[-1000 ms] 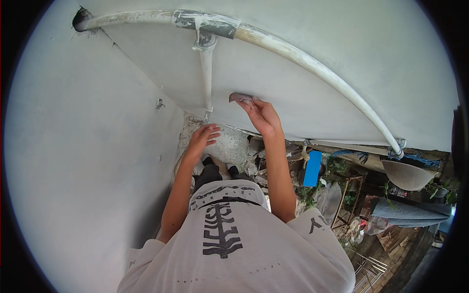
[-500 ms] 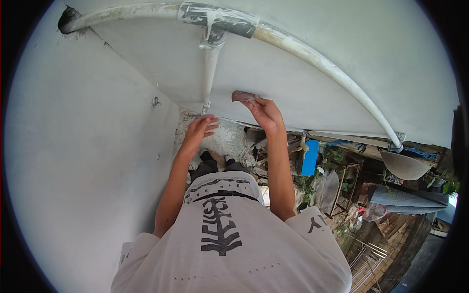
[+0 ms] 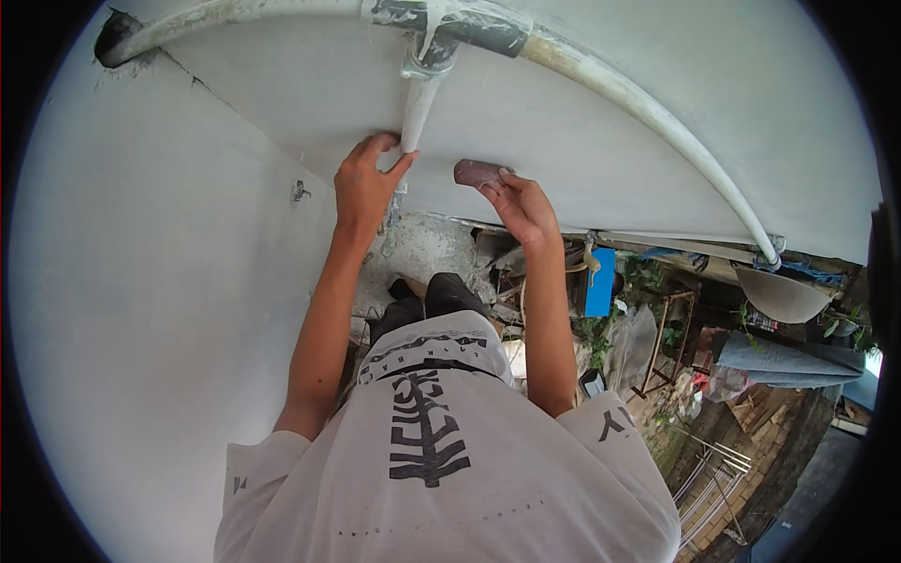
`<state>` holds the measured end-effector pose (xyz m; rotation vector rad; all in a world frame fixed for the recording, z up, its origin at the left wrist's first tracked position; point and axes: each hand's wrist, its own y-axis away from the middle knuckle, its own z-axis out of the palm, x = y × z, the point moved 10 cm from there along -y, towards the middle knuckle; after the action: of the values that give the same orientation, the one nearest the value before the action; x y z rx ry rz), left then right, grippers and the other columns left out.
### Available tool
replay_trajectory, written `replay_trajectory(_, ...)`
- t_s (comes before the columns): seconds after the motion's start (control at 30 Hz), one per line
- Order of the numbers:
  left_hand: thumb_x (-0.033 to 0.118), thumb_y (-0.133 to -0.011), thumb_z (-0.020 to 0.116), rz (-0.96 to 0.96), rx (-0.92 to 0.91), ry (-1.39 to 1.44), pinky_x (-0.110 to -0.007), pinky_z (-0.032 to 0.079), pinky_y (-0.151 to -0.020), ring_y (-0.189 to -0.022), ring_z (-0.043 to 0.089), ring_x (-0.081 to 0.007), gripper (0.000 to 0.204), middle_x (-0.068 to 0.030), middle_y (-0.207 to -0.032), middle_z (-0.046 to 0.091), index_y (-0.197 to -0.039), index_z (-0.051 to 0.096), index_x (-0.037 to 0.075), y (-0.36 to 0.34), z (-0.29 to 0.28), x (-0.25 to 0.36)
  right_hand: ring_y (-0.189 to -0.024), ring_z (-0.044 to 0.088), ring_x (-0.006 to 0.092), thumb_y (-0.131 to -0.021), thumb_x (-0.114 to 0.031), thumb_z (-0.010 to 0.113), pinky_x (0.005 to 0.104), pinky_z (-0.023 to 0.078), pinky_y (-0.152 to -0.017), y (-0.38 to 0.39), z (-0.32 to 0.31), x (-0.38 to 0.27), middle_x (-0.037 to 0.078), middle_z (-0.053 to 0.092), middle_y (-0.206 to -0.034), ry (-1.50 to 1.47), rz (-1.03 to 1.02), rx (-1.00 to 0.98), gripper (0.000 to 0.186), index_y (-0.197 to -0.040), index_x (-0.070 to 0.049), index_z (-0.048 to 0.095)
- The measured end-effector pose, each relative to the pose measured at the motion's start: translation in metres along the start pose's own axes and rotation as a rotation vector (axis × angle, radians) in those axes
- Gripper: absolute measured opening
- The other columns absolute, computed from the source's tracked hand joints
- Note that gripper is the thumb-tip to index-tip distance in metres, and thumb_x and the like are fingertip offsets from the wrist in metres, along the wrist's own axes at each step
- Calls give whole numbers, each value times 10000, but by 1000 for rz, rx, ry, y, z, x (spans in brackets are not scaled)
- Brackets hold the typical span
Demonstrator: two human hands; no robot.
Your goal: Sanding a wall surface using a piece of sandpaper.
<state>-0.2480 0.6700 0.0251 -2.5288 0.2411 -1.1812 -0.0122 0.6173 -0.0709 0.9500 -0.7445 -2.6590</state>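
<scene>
A curved piece of reddish-brown sandpaper (image 3: 481, 174) is pinched between the thumb and fingers of my right hand (image 3: 524, 208), close in front of the white wall. To its left, my left hand (image 3: 368, 188) is at the upright white pipe (image 3: 419, 111), its fingers on the pipe's left side and its thumb across the front. The pipe drops from a grey tee fitting (image 3: 469, 28), smeared with white, on a long white pipe (image 3: 638, 105). Below my left hand the pipe's lower end is partly hidden.
A side wall (image 3: 169, 281) with a small metal fitting (image 3: 299, 190) stands at left. On the lower right are a tap (image 3: 591, 258), a blue panel (image 3: 600, 283), a rusty metal frame (image 3: 664, 342), a grey sheet (image 3: 784, 358), a metal rack (image 3: 709, 479) and plants.
My left hand has risen and moved up to the upright pipe, closing its fingers on it. My right hand, still holding the sandpaper, has shifted slightly up and right. The view has tilted a little.
</scene>
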Motion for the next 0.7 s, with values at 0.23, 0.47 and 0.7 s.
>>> replay_trajectory(0.23, 131, -809, 802, -166, -123, 119, -370, 550, -698, -771, 712, -260, 213, -109, -863, 726, -852, 657, -19, 4, 22, -15, -1166, 578, 351, -1006, 4, 372, 455, 480, -1075, -2, -9, 2, 269, 530, -1250, 44, -4, 136, 281, -1239, 157, 410)
replay_trajectory(0.47, 114, -809, 798, -92, -64, 133, -375, 546, -723, -811, 718, -259, 214, -123, -844, 724, -821, 633, -22, 4, 13, -9, -1172, 570, 369, -1002, 16, 357, 478, 449, -1116, -4, -3, 11, 278, 517, -1255, -85, 56, 91, 288, -1248, 163, 392)
replay_trajectory(0.7, 123, -815, 788, -96, -52, 186, -382, 543, -701, -768, 708, -286, 203, -130, -850, 723, -852, 640, -11, 2, 13, -2, -1149, 577, 355, -995, 24, 370, 475, 474, -1088, 3, -6, -12, 261, 512, -1247, -146, -35, 81, 273, -1241, 141, 394)
